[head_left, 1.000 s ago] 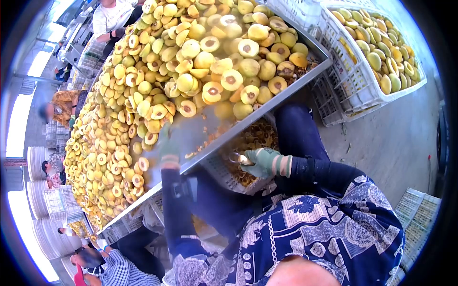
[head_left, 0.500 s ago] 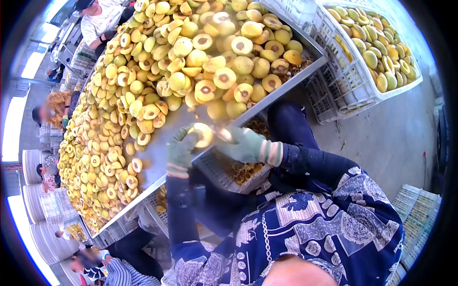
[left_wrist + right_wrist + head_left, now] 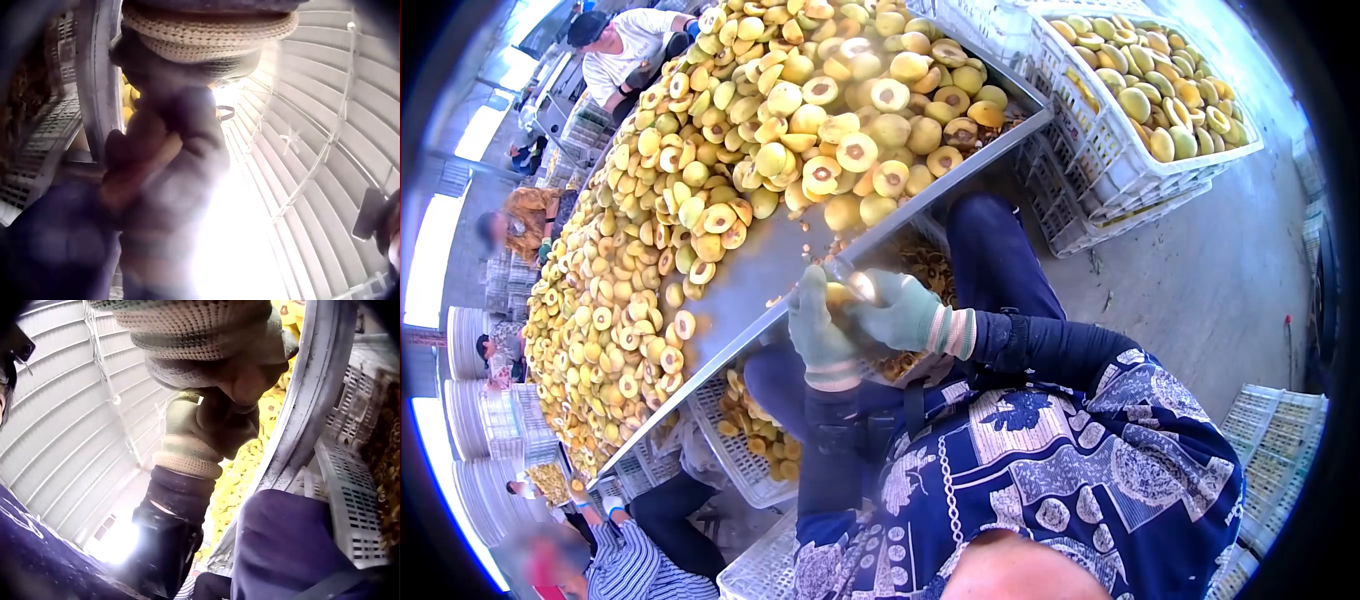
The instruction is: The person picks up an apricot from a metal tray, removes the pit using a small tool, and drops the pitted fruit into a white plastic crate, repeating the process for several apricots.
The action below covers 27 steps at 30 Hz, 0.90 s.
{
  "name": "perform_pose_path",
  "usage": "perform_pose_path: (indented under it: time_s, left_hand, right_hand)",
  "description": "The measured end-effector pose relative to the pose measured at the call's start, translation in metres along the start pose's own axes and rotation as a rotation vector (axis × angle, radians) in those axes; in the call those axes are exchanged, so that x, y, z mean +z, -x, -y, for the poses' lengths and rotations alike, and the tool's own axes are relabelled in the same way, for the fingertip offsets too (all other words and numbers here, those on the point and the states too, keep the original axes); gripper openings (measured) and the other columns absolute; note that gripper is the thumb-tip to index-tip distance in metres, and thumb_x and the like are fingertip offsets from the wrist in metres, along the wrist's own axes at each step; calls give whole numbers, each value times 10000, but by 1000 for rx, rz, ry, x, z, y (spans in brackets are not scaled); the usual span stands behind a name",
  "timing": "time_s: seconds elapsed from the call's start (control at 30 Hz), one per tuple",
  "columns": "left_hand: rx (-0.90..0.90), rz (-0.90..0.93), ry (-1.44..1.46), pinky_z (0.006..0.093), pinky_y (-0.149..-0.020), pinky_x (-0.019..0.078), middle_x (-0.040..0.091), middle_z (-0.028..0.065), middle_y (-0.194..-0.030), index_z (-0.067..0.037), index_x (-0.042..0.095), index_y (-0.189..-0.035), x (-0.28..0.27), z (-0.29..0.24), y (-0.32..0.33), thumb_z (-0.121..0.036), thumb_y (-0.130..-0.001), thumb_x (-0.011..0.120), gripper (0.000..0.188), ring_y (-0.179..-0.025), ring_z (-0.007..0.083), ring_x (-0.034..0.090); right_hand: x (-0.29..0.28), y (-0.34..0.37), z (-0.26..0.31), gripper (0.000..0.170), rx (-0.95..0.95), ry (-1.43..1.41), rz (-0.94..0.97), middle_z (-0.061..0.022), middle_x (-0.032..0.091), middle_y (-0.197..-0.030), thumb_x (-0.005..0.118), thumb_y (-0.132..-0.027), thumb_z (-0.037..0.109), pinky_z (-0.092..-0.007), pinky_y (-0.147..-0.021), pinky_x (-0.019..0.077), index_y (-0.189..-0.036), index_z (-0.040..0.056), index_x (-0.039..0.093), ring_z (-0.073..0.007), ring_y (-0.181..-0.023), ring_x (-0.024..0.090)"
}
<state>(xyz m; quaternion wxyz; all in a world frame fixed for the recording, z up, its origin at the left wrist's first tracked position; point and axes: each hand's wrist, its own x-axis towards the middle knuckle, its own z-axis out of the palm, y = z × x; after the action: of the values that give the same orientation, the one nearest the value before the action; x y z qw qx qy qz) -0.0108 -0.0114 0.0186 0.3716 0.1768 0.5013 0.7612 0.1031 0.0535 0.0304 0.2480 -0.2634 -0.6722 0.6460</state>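
While both gloved hands meet just beside the near edge of a metal table (image 3: pixel 745 285), the left hand (image 3: pixel 822 330) has its fingers bent around a yellow fruit (image 3: pixel 840 293), which lies mostly hidden between the two hands. The right hand (image 3: pixel 905 310) is drawn close against it, fingers curled and nearly closed on a shiny piece (image 3: pixel 862 286) beside the fruit (glare and blur hide its exact shape). Whether that piece touches the fruit cannot be told. Beyond the hands, a big heap of halved yellow fruit (image 3: pixel 820 175) covers much of the table, many cut faces turned up, with a bare strip of metal along the near rim. Brownish scraps (image 3: pixel 925 268) lie below the edge, near the right hand. A white crate (image 3: pixel 1100 150) full of fruit stands on another crate past the table's right corner, and a lower crate (image 3: pixel 718 447) at the left, under the rim, holds more yellow pieces. A person in a white shirt (image 3: pixel 625 55) sits across the heap; another, in stripes (image 3: pixel 640 570), is at lower left.
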Motion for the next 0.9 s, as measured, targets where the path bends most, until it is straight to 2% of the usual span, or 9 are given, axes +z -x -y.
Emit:
perform_pose_path:
  time_s: [0.07,0.17,0.27,0.3,0.4,0.47,0.5,0.6,0.9]
  left_hand:
    - [20,16,-26,282,-784,492,614,69,-998,2,591,-1111,3,-1,6,-244,-944,548,299,-871,142,590]
    - [40,138,114,274,-842,471,594,90,-1035,15,507,-1245,18,-5,18,-239,-944,531,394,-915,151,576]
    - [138,52,72,316,-855,480,593,116,-1059,0,425,-1318,41,-10,37,-254,-938,530,469,-928,192,583]
    - [80,98,104,371,-848,493,588,153,-1103,-16,355,-1365,28,-6,37,-313,-945,510,538,-948,236,587]
    - [113,82,240,391,-816,505,599,179,-1088,-12,384,-1339,27,-7,31,-401,-952,476,556,-923,257,599]
    - [66,2,349,386,-785,512,614,198,-1036,-18,415,-1308,31,-8,33,-503,-951,420,602,-875,276,612]
    - [74,5,300,386,-782,512,617,200,-1028,-20,430,-1293,27,-11,32,-525,-949,406,611,-861,284,615]
    - [66,14,189,385,-772,514,614,191,-1053,-34,459,-1267,20,-11,34,-571,-943,370,633,-853,292,620]
    - [113,-36,185,376,-747,528,614,162,-1075,-41,469,-1254,14,-3,35,-569,-938,396,620,-850,285,622]
  right_hand:
    - [0,3,3,262,193,-280,-19,-50,652,-896,611,-852,150,-274,-715,502,-1082,27,595,-106,-777,593]
    - [-5,0,1,212,249,-414,24,-51,642,-878,582,-861,130,-278,-674,508,-1045,27,599,-104,-759,590]
    - [-11,4,11,182,315,-663,58,-60,642,-860,578,-869,123,-278,-643,511,-1013,14,603,-109,-745,599]
    - [-10,6,11,187,334,-651,102,-64,642,-854,582,-869,134,-281,-645,513,-1007,10,603,-119,-751,603]
    - [-7,10,6,233,353,-509,187,-112,658,-847,599,-863,182,-329,-682,521,-1007,-2,601,-213,-764,637]
    - [-4,15,4,291,-137,205,122,-161,661,-871,602,-860,222,-371,-709,516,-1036,-9,582,-306,-771,645]
    - [-2,15,-3,338,-237,325,162,-201,650,-911,604,-850,260,-403,-750,504,-1053,-8,562,-367,-831,633]
    - [1,16,-11,359,-53,312,230,-209,650,-930,599,-845,279,-411,-759,501,-1066,0,549,-366,-852,635]
    - [13,13,-30,354,-38,295,230,-187,642,-911,592,-837,294,-416,-754,495,-1058,22,542,-361,-860,629]
